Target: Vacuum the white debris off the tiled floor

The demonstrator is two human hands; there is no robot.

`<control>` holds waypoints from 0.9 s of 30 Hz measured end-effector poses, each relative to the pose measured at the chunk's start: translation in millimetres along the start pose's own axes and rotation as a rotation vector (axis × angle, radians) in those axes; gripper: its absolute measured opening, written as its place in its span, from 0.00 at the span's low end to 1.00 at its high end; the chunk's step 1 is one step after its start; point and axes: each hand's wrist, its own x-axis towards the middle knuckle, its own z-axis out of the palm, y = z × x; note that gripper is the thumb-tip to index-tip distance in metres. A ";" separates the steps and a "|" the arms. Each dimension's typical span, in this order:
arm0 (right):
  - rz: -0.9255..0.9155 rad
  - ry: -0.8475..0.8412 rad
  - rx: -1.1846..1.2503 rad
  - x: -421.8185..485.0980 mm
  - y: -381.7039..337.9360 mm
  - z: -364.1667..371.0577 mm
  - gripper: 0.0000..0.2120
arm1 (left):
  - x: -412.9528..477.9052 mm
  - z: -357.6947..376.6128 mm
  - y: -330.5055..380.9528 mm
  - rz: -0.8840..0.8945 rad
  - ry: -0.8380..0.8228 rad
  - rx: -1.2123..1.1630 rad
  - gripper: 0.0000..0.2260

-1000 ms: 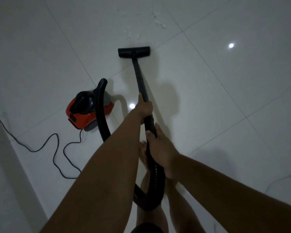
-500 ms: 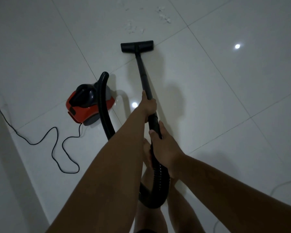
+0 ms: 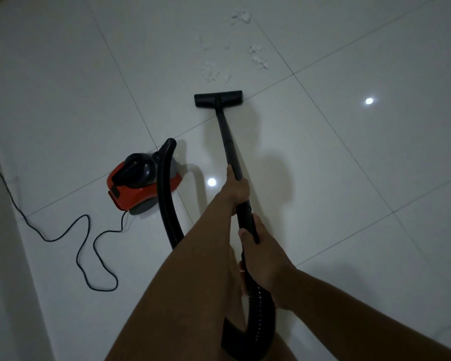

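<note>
White debris [image 3: 211,72] lies scattered in small flakes and clumps on the tiled floor [image 3: 349,165] toward the top of the view, spread over one tile just beyond a grout line. The black floor nozzle [image 3: 218,98] sits flat on the floor just short of the nearest flakes, not touching them. From the nozzle a black wand [image 3: 228,142] slopes back toward the person. The left hand [image 3: 236,187] grips the wand partway up, fingers wrapped round it, and the right hand [image 3: 263,259] grips the thicker handle end lower down, where the ribbed hose [image 3: 166,199] begins. The hose loops under the arms and rises to the red and black vacuum body [image 3: 138,186], which stands on the floor left of the wand. A thin black cord [image 3: 84,254] snakes from the body across the tiles to the left edge. Two bright light reflections [image 3: 369,101] shine on the glossy tiles.
</note>
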 end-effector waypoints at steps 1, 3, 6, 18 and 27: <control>-0.001 0.001 -0.006 2.4 -0.7 -1.0 0.26 | 0.9 0.2 1.5 0.000 0.002 0.001 0.31; -0.010 -0.003 -0.017 7.3 -3.7 -3.5 0.26 | 5.2 0.7 4.6 -0.001 0.013 0.007 0.31; -0.031 -0.008 -0.059 15.7 -8.3 -8.3 0.26 | 12.2 0.4 11.7 -0.003 0.016 0.000 0.31; -0.088 -0.028 -0.108 70.1 -47.3 -18.9 0.27 | 55.4 -9.6 59.5 0.006 0.030 -0.006 0.31; -0.106 -0.015 -0.122 100.0 -83.6 -23.1 0.26 | 89.9 -24.9 93.0 0.010 0.054 0.014 0.31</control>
